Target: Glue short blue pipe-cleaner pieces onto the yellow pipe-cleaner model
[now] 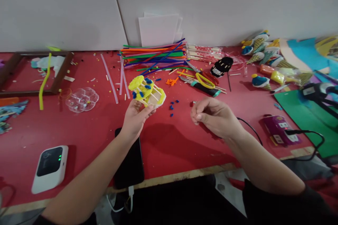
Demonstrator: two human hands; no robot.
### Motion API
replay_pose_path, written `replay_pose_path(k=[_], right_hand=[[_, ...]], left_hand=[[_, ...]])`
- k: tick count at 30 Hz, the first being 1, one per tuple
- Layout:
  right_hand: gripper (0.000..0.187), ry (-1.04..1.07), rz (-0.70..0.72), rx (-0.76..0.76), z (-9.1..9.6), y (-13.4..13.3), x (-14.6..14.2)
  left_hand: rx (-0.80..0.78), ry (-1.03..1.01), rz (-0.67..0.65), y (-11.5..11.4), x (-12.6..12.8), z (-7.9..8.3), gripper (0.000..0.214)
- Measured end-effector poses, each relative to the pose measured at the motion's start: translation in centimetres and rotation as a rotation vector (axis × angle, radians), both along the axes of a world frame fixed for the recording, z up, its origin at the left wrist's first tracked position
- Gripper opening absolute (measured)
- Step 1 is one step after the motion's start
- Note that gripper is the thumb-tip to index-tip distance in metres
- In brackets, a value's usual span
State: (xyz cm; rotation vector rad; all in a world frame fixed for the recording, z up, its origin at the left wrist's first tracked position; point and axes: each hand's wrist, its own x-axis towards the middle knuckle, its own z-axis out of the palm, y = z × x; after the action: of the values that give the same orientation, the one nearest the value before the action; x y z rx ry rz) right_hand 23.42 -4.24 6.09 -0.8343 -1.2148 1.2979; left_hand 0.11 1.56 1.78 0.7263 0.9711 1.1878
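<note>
My left hand point(136, 116) holds up a small yellow craft model point(146, 91), two yellow discs joined by thin wooden sticks with blue bits on them, just above the red table point(171, 147). My right hand point(213, 116) hovers to the right of it with fingers curled together; I cannot tell whether something tiny is pinched in them. A few loose blue bits point(173, 105) lie on the table between the two hands.
A bundle of coloured straws point(155, 56) lies at the back, with scissors point(204, 82) and sticks beside it. A black phone point(130, 163) lies under my left forearm. A white device point(50, 168), a clear tray point(82, 99), a purple gadget point(280, 130) and green paper point(303, 116) are around.
</note>
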Motion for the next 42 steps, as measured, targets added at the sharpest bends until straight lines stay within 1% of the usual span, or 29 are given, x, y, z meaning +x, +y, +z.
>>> replay_pose_path(k=[4,7,11,16,19,21,23,28,30,32,34,36,37,39,41,42], right_hand=[[0.016,-0.124,0.157,-0.033,0.9,0.3,-0.6],[0.02,-0.144,0.18,-0.074,1.4,0.7,-0.8],[0.031,-0.126,0.108,-0.091,1.4,1.6,-0.9],[0.027,-0.118,-0.039,-0.005,1.2,3.2,-1.1],[0.03,-0.131,-0.152,0.054,1.3,4.2,-1.5],[0.034,-0.171,-0.172,0.038,1.6,4.8,-1.8],[0.036,-0.228,-0.122,-0.005,1.8,5.3,-2.2],[0.036,-0.319,0.075,-0.093,1.8,6.1,-2.7],[0.031,-0.356,0.149,-0.121,1.6,6.3,-2.5],[0.024,-0.401,0.172,-0.12,1.6,6.4,-2.3],[0.023,-0.458,0.117,-0.084,1.6,6.4,-2.1],[0.026,-0.493,0.01,-0.036,1.7,6.3,-2.2],[0.029,-0.469,-0.043,-0.019,1.7,6.2,-2.2],[0.036,-0.319,-0.117,-0.008,1.7,6.2,-2.4],[0.04,-0.113,-0.162,-0.001,1.6,6.4,-2.4],[0.041,-0.044,-0.184,0.012,1.6,6.5,-2.3]], left_hand=[[0.007,-0.008,-0.01,0.0,-0.1,-0.1,0.042],[0.009,-0.018,-0.025,0.1,-0.3,-0.1,0.041],[0.01,-0.038,-0.029,0.0,-0.4,-0.1,0.04],[0.021,-0.047,-0.016,-0.1,-0.5,-0.3,0.034],[0.018,-0.064,-0.02,-0.2,-0.8,-0.8,0.032],[0.01,-0.068,-0.034,-0.2,-1.1,-1.0,0.03],[0.006,-0.066,-0.059,-0.4,-1.2,-1.1,0.028],[0.022,-0.076,-0.109,-0.8,-0.9,-0.8,0.03],[0.024,-0.082,-0.121,-1.0,-0.8,-0.7,0.033],[0.04,-0.076,-0.149,-1.2,-0.7,-0.6,0.034],[0.061,-0.064,-0.186,-1.3,-0.7,-0.5,0.034],[0.059,-0.059,-0.22,-1.3,-0.8,-0.5,0.035],[0.05,-0.062,-0.227,-1.3,-0.8,-0.5,0.037],[0.037,-0.071,-0.221,-1.2,-0.8,-0.5,0.037],[0.039,-0.082,-0.2,-1.1,-0.7,-0.6,0.035],[0.041,-0.088,-0.192,-1.1,-0.7,-0.6,0.033]])
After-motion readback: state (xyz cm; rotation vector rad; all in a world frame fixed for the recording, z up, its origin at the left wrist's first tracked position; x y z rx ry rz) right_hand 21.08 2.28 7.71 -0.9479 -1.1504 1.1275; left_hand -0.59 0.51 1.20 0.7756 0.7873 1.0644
